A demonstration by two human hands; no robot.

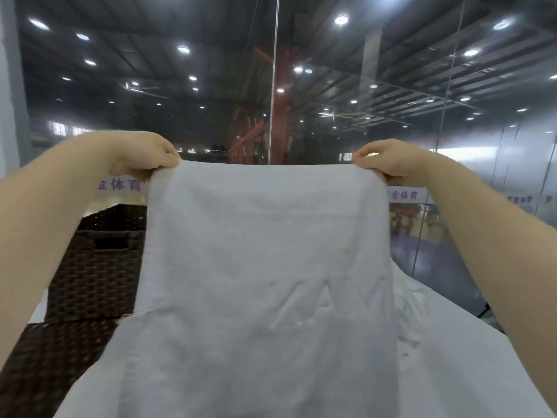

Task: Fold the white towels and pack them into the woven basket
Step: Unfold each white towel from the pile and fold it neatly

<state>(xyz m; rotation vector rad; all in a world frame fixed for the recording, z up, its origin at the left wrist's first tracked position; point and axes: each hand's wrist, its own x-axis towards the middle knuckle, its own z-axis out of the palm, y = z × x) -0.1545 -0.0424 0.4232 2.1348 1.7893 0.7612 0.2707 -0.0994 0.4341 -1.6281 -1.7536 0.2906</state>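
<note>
A white towel (265,267) hangs spread out in front of me, held up by its top edge. My left hand (144,155) pinches the top left corner and my right hand (388,161) pinches the top right corner. The towel's lower part drapes down onto the white table surface (470,363). A dark brown woven basket (99,267) stands at the left, partly hidden behind the towel and my left arm. More white cloth (407,294) lies bunched on the table to the right of the hanging towel.
A second dark woven piece (45,366) lies in front of the basket at the lower left. Glass walls (331,86) with reflected ceiling lights stand behind the table. The table edge runs along the right side.
</note>
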